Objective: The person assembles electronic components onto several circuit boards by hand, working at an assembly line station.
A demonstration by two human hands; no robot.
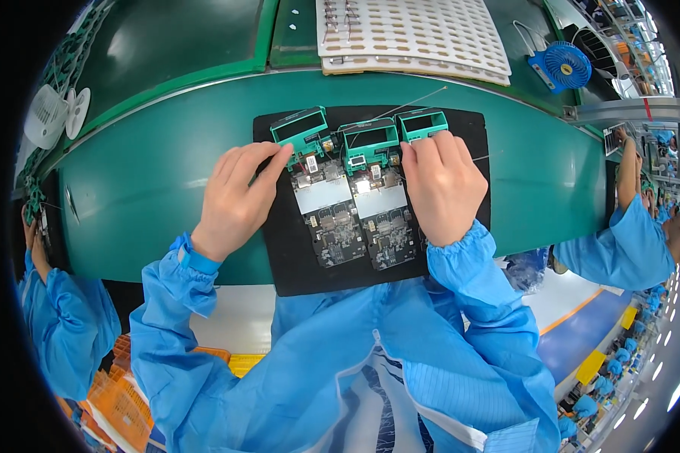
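Note:
Three green rectangular plastic frames stand in a row: the left frame point(301, 139), the middle frame point(369, 137) and the right frame point(423, 123). Below the left and middle ones lie a left circuit board point(337, 235) and a middle circuit board point(389, 232), each with a silver shield plate. My left hand point(238, 189) pinches the lower left corner of the left frame between thumb and fingers. My right hand point(447, 185) is closed at the lower edge of the right frame; its fingers hide what they grip and most of what lies beneath.
A black mat point(295, 260) lies under the parts on the green bench point(166, 174). White slotted trays point(415, 38) are stacked beyond the rail. A blue fan point(563, 66) stands far right, a white fan point(49, 117) far left. Co-workers in blue sit at both sides. A thin wire point(415, 100) sticks up behind the frames.

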